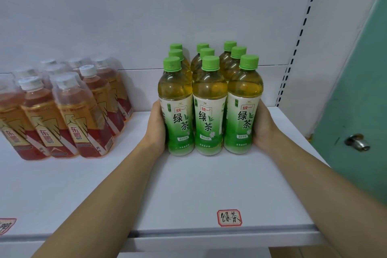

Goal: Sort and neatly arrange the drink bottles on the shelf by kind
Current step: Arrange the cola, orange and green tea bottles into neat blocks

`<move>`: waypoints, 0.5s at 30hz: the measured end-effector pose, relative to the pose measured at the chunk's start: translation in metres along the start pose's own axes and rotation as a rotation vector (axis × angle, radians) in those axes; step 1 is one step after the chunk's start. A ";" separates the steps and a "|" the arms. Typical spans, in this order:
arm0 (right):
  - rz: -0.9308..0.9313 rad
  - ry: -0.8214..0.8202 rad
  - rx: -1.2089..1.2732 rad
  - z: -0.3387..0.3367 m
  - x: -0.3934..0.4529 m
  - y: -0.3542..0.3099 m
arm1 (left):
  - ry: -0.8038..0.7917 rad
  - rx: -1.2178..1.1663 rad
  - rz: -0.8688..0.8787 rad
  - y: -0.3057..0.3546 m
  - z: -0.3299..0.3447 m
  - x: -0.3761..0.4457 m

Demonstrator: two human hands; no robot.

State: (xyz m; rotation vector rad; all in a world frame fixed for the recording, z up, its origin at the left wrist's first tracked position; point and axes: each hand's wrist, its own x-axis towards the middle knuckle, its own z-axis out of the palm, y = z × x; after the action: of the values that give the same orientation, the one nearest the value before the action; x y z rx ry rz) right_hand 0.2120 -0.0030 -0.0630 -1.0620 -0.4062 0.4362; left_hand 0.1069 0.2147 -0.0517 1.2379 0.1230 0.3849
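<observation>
Several green tea bottles (209,111) with green caps stand upright in a tight three-wide block on the white shelf (188,184). My left hand (156,125) presses flat against the block's left side. My right hand (262,126) presses against its right side, fingers hidden behind the bottles. To the left, several orange-red drink bottles (69,115) with clear caps stand grouped in rows, leaning in this wide view.
A handwritten red-bordered label (229,218) is stuck near the shelf's front edge below the green tea, and another label (6,225) sits at the far left. A green door with a metal knob (358,142) stands to the right.
</observation>
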 end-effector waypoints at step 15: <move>0.019 -0.016 0.017 0.002 0.001 0.002 | 0.007 0.088 -0.019 -0.005 -0.006 0.003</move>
State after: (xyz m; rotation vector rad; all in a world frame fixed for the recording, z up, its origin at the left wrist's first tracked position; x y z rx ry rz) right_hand 0.2113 -0.0002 -0.0641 -1.0471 -0.4059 0.4643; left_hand 0.1092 0.2195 -0.0578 1.3213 0.1588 0.3708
